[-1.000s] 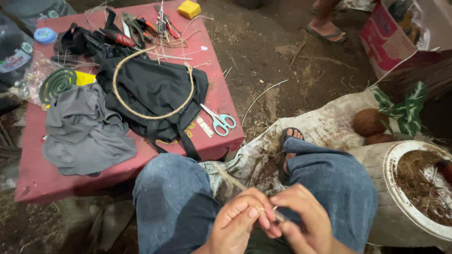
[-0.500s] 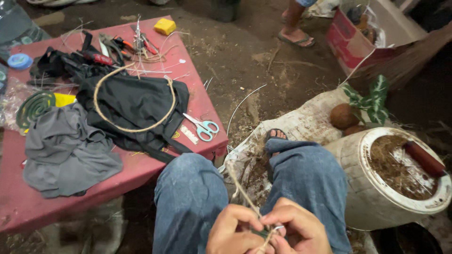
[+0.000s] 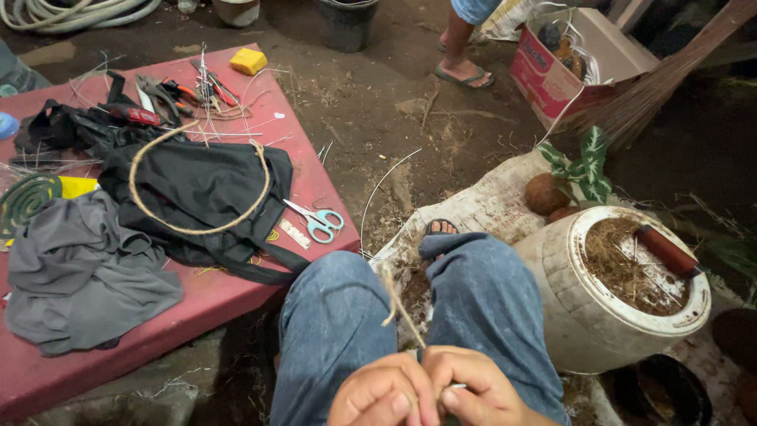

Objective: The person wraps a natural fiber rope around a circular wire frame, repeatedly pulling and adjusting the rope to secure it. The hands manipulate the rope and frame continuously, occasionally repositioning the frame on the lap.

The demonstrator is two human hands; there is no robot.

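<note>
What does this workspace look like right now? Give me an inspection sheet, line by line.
Surface: red table, worn, beside the seated person's knees.
Job's things: twisted fibre strand pinched between both hands, rising over the lap.
Clutter: rope hoop on black bag, scissors, grey cloth, pliers, yellow block.
Grippers: left hand and right hand both closed on the strand.
Cables: coiled hose at top left.
Surroundings: white bucket of fibre, coconut, cardboard box, another person's sandalled foot.

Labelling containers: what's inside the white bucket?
The white bucket lies tilted, mouth up. Inside: dry brown fibre and a reddish-brown stick across the rim. Anything under the fibre is covered.
</note>
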